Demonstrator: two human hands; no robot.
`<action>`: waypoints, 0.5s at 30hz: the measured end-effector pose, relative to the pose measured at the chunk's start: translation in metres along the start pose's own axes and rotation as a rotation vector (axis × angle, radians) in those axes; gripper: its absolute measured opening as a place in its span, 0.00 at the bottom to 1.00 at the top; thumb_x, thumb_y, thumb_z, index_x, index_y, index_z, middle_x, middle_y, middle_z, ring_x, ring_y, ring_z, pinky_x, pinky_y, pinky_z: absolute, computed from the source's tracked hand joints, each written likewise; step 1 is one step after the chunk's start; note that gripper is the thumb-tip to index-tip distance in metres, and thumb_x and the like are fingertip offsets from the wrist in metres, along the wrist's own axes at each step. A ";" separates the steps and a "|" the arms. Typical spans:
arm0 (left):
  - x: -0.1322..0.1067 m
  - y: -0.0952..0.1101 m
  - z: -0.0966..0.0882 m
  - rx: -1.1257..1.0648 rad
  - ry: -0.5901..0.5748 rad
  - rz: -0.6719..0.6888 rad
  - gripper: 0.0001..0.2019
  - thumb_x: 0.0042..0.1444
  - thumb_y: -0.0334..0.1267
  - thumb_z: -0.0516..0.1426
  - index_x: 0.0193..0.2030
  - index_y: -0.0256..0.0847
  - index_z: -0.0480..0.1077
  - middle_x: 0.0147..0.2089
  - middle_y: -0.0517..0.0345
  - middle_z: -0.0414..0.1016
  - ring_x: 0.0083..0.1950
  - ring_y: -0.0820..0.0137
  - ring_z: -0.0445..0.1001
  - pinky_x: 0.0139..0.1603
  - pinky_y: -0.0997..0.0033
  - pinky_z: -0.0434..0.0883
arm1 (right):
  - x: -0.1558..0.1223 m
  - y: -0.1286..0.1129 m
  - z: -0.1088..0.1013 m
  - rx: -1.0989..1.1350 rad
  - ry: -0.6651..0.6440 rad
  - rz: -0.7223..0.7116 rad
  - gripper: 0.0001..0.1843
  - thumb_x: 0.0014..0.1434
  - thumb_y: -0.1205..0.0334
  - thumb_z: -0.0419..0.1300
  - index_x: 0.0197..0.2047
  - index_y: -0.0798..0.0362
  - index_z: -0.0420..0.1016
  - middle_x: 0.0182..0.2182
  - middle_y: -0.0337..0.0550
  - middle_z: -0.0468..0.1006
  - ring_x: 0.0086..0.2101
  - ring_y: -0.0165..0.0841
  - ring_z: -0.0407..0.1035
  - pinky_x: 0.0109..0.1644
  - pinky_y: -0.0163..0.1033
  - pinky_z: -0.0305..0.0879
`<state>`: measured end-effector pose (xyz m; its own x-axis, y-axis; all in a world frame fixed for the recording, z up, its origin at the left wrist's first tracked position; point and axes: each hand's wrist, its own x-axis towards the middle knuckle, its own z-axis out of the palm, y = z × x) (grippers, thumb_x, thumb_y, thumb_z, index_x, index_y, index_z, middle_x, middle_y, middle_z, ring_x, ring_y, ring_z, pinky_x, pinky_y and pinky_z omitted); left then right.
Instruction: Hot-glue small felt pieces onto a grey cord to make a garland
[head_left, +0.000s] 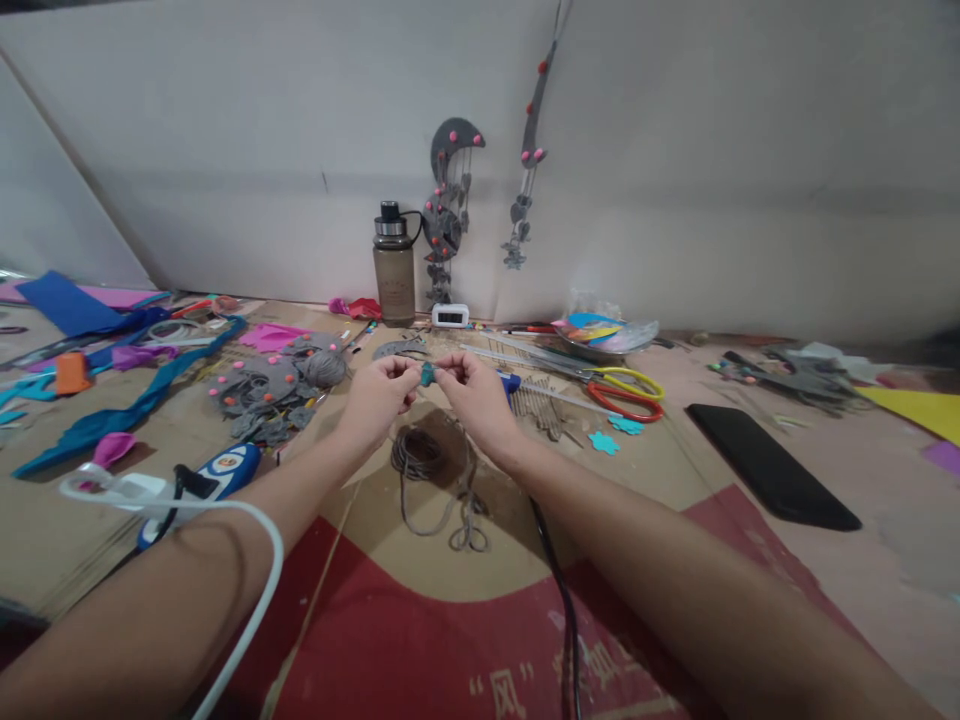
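Note:
Both my hands meet over the middle of the cardboard-covered table. My left hand (379,397) and my right hand (476,395) each pinch a small teal piece (427,374) held between their fingertips. Just below them lie a coil of grey cord (418,455) and small grey scissors (469,520). A ball of grey yarn (325,368) sits to the left of my left hand. Teal flower cut-outs (604,442) lie to the right of my right hand.
A brown water bottle (394,265) and a white clock (450,315) stand at the wall, under hanging grey felt mobiles (448,200). Red and yellow scissors (626,390), a black phone (772,465), a blue-white glue gun (217,475), grey felt scraps (259,400) and blue strips (127,410) lie around.

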<state>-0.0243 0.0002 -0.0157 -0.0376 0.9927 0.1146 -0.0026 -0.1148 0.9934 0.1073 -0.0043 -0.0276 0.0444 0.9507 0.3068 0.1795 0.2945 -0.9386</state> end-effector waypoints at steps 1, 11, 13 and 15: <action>-0.001 0.000 0.000 0.020 0.000 0.014 0.10 0.41 0.40 0.63 0.28 0.36 0.69 0.16 0.65 0.62 0.17 0.80 0.57 0.17 0.80 0.53 | 0.000 -0.001 -0.001 -0.023 0.002 -0.024 0.09 0.52 0.59 0.56 0.36 0.54 0.69 0.24 0.33 0.66 0.25 0.27 0.59 0.31 0.34 0.56; -0.001 -0.003 0.000 -0.072 -0.104 -0.041 0.10 0.42 0.40 0.62 0.28 0.37 0.68 0.16 0.66 0.60 0.16 0.81 0.54 0.16 0.81 0.47 | 0.003 0.004 -0.002 0.019 -0.003 0.016 0.06 0.49 0.60 0.56 0.28 0.53 0.71 0.21 0.32 0.65 0.23 0.26 0.56 0.28 0.33 0.52; 0.001 -0.003 0.000 -0.112 -0.126 -0.088 0.10 0.42 0.41 0.62 0.26 0.37 0.67 0.15 0.66 0.59 0.15 0.82 0.52 0.15 0.81 0.44 | 0.005 0.008 -0.001 0.059 -0.025 0.034 0.07 0.49 0.58 0.57 0.29 0.53 0.70 0.21 0.31 0.64 0.22 0.26 0.56 0.28 0.33 0.53; 0.003 -0.004 -0.002 -0.140 -0.120 -0.109 0.11 0.42 0.41 0.62 0.24 0.37 0.65 0.14 0.66 0.59 0.15 0.82 0.51 0.15 0.81 0.43 | 0.006 0.011 0.000 0.057 -0.042 0.045 0.09 0.50 0.57 0.57 0.32 0.53 0.70 0.22 0.32 0.66 0.23 0.26 0.57 0.29 0.33 0.54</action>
<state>-0.0260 0.0035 -0.0197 0.0894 0.9959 0.0151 -0.1396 -0.0025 0.9902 0.1095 0.0045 -0.0362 0.0096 0.9661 0.2580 0.1218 0.2550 -0.9592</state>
